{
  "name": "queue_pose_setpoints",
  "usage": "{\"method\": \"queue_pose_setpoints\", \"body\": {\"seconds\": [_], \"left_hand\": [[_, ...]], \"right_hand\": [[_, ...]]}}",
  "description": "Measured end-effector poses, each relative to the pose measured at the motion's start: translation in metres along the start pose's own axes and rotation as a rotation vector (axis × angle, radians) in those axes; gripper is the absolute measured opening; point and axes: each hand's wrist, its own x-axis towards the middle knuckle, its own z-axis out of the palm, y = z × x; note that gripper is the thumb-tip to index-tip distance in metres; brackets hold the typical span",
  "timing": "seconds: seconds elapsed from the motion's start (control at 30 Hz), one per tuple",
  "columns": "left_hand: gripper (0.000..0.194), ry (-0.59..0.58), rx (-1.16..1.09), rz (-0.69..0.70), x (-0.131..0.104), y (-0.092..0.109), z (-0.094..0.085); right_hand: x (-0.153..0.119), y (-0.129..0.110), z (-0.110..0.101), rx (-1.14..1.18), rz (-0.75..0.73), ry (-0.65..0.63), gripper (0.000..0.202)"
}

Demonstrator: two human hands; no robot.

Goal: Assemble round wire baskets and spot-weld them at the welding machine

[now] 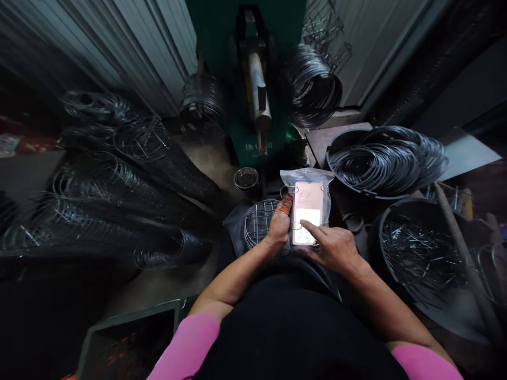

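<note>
A phone (308, 198) with a lit screen sits inside a clear plastic bag (328, 177) above my lap. My left hand (280, 224) grips it along the left edge, and orange wrapping shows on a finger. Thin wire loops (297, 226) cross the phone's sides. With its index finger stretched out, my right hand (335, 245) touches the lower part of the screen; its thumb is near the bottom edge and its other fingers are partly hidden. Under my left hand, a round wire grid (257, 221) lies on dark cloth over my lap.
A green machine (249, 150) stands ahead. Stacked round wire grids (166, 184) fill the left. At right are a basin (336, 179) of wire rings (390, 158) and a tub (382, 253) of short wire pieces. A crate (130, 316) is at lower left.
</note>
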Motion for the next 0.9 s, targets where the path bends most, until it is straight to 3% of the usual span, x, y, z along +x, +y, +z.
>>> {"method": "queue_pose_setpoints", "body": {"seconds": [0.1,0.33,0.47,0.67,0.9], "left_hand": [[0.019,0.009,-0.020,-0.014,-0.002,0.001,0.002],[0.023,0.070,-0.009,-0.008,0.001,0.000,0.000],[0.021,0.037,-0.018,0.001,0.003,-0.002,-0.001],[0.024,0.002,-0.028,-0.026,0.001,-0.002,0.000],[0.026,0.020,-0.053,-0.071,0.002,-0.002,0.000]], "right_hand": [[0.001,0.001,-0.001,-0.005,0.008,-0.021,0.049],[-0.006,0.005,-0.004,0.026,0.077,0.071,0.044],[-0.006,0.005,-0.003,0.014,0.078,0.054,0.043],[-0.011,0.011,-0.004,0.127,0.096,0.264,0.037],[-0.019,0.014,-0.001,0.259,0.189,0.388,0.024]]}}
